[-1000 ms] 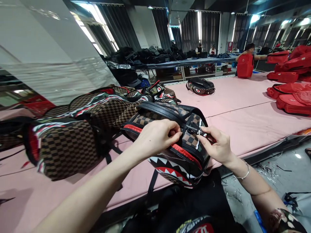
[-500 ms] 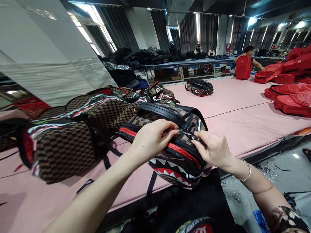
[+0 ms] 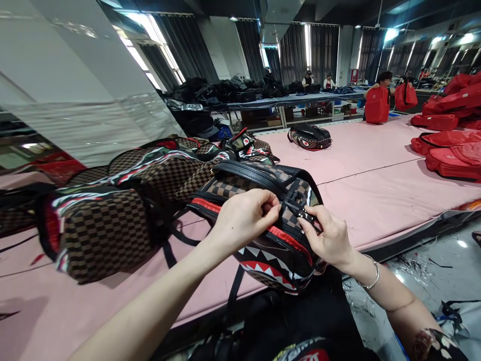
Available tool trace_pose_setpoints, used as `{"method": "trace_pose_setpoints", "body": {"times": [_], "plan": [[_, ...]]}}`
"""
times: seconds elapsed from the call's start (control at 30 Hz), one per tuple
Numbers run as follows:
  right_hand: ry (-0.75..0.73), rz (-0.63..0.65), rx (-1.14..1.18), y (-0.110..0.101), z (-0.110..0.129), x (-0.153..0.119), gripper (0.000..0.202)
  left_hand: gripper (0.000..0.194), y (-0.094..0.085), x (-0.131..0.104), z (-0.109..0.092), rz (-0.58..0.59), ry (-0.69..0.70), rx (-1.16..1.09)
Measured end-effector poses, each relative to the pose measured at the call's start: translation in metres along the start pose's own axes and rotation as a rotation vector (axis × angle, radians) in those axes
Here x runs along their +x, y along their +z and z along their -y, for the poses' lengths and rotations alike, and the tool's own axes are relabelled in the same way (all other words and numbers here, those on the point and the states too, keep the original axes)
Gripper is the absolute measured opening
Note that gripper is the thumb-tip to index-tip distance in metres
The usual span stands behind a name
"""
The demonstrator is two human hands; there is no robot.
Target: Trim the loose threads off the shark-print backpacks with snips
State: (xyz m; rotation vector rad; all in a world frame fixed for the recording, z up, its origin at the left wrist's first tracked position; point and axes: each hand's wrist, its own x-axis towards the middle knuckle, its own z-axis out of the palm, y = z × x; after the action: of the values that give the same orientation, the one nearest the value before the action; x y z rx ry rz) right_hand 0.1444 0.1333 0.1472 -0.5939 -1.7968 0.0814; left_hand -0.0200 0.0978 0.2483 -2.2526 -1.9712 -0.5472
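A checkered shark-mouth backpack [image 3: 288, 219] lies under the fingers at the near edge of the pink-covered table [image 3: 361, 200], its red zip trim [image 3: 288, 237] just below them. The left hand [image 3: 250, 213] is pinched closed at the black webbing [image 3: 296, 198]; whether on a thread, I cannot tell. Just right of that pinch, the right hand [image 3: 331, 240] grips a small dark tool [image 3: 307, 215], perhaps snips. Trim and carry handle [image 3: 250, 173] are already attached; the fine work at the webbing looks unfinished. Checkered bags [image 3: 107, 233] lie left of the fingers; red bags [image 3: 453, 161] sit farther off, right.
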Motion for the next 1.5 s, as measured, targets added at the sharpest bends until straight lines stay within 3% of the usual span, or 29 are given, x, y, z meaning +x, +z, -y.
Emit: {"method": "trace_pose_setpoints", "body": {"times": [0.2, 0.4, 0.57, 0.77, 1.0, 1.23, 1.5], "plan": [[-0.038, 0.07, -0.063, -0.009, 0.004, 0.003, 0.015, 0.022, 0.003, -0.004, 0.003, -0.078, 0.027, -0.057], [-0.025, 0.105, -0.113, -0.004, 0.006, 0.005, 0.012, 0.027, 0.006, -0.006, 0.01, -0.195, 0.083, -0.045], [0.017, 0.039, -0.008, 0.008, 0.005, 0.002, 0.015, 0.032, 0.002, -0.008, 0.013, -0.118, 0.082, -0.048], [0.227, -0.072, 0.277, 0.017, 0.0, -0.002, 0.018, 0.03, -0.003, -0.007, 0.012, 0.026, 0.034, -0.04], [0.147, -0.034, 0.182, 0.005, 0.0, -0.005, 0.018, 0.025, -0.002, 0.004, 0.002, 0.102, 0.024, 0.198], [0.09, 0.053, 0.027, -0.001, 0.004, -0.006, 0.015, 0.023, 0.004, 0.005, 0.0, 0.023, 0.028, 0.188], [0.004, 0.051, -0.121, 0.005, 0.011, -0.002, 0.013, 0.022, 0.006, -0.004, 0.006, -0.049, 0.071, 0.073]]}}
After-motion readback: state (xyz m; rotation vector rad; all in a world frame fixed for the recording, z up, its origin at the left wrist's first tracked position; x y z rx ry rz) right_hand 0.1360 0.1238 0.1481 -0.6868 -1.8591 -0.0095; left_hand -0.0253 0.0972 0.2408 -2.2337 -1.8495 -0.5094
